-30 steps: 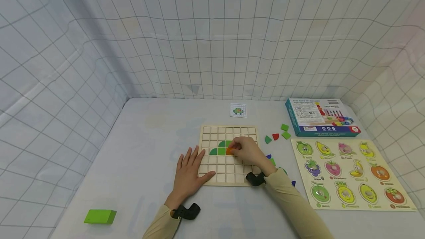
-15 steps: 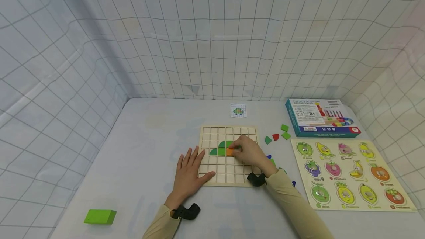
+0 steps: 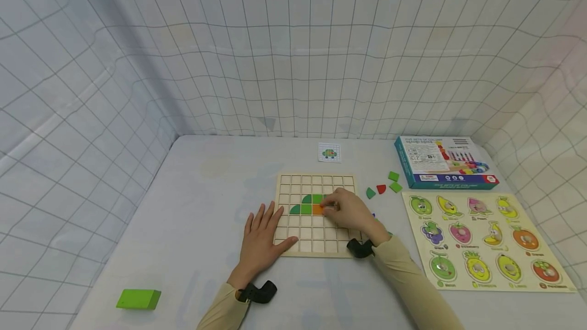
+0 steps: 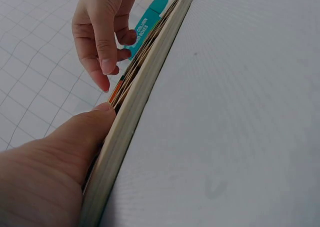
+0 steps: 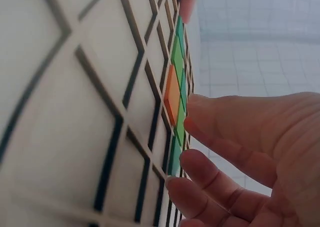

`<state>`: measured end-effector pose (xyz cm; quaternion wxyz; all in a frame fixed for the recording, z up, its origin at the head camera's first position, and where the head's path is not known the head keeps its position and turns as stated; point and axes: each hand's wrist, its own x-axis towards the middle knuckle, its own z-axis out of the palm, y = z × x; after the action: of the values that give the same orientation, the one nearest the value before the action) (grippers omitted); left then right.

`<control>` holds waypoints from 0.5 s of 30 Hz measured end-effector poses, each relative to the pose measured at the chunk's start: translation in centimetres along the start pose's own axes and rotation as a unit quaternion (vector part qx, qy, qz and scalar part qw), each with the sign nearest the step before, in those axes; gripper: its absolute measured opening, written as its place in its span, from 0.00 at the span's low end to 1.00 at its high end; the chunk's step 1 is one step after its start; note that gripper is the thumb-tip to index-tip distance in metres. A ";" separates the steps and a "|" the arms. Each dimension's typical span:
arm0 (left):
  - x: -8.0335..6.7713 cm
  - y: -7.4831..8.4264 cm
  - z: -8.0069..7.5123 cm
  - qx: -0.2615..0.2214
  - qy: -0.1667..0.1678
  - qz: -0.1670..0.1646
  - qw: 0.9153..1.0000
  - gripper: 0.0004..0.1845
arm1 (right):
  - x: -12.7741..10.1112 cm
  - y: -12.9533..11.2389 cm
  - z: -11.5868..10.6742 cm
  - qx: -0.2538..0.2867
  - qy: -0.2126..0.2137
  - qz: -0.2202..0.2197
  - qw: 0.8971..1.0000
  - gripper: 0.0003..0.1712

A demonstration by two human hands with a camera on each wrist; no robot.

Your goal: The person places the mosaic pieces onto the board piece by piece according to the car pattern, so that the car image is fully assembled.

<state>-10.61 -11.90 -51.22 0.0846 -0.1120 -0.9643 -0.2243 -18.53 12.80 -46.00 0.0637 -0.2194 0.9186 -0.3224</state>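
Left hand [image 3: 262, 241] flat and spread, fingers straight, pressing on near-left corner of wooden grid board [image 3: 315, 215]; thumb against the board's edge in left wrist view. Right hand [image 3: 350, 212] over board's middle right, fingers loosely bent, tips at or just above orange tile [image 3: 317, 210]; nothing plainly pinched, though contact with the tile hard to tell. Orange tile seated in a cell mid-board, green tiles [image 3: 306, 204] touching it on the left and above.

For doing this well, by judgement: keep board pinned with the flat palm so it does not slide; press tile down square until flush with the ribs; lift fingertips straight up so neighbours stay put; check against pattern card [image 3: 329, 152] lying beyond the board.

Surface [image 3: 197, 187] pale, soft-looking. Loose pieces [image 3: 382, 185], green and red, just right of the board; more partly hidden behind right sleeve. Teal box [image 3: 442, 161] at far right, fruit puzzle board [image 3: 483, 238] nearer, beside it. Green block [image 3: 138, 299] alone at near left, well apart. White gridded sheeting [image 3: 293, 50] walling in back and both sides.
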 end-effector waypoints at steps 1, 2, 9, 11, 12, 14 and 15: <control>0.0 0.0 0.0 0.000 0.001 0.000 1.000 0.44 | -0.1 0.2 -0.2 0.002 0.002 -0.001 1.000 0.08; 0.0 0.0 0.0 0.001 0.001 -0.001 1.000 0.44 | -0.2 0.5 -0.4 0.002 0.004 -0.002 1.000 0.08; 0.0 0.1 0.0 0.004 0.003 0.000 1.000 0.44 | -1.2 2.7 -2.4 0.012 0.037 0.025 0.999 0.07; 0.0 0.1 0.0 0.004 0.002 0.000 1.000 0.44 | -1.6 3.5 -3.0 0.011 0.053 0.038 0.998 0.08; 0.0 0.1 0.0 0.004 0.002 0.000 1.000 0.44 | -1.7 4.0 -3.3 0.008 0.062 0.045 0.997 0.08; 0.0 0.1 0.0 0.005 0.003 0.001 1.000 0.44 | -2.0 5.1 -3.9 -0.003 0.078 0.056 0.995 0.09; 0.0 0.1 0.0 0.006 0.004 0.002 1.000 0.44 | -2.1 5.5 -4.2 -0.010 0.088 0.062 0.994 0.09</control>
<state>-10.59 -11.81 -51.13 0.0900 -0.1129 -0.9651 -0.2187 -19.78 19.94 -46.16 0.0002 -0.1331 0.9358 -0.3266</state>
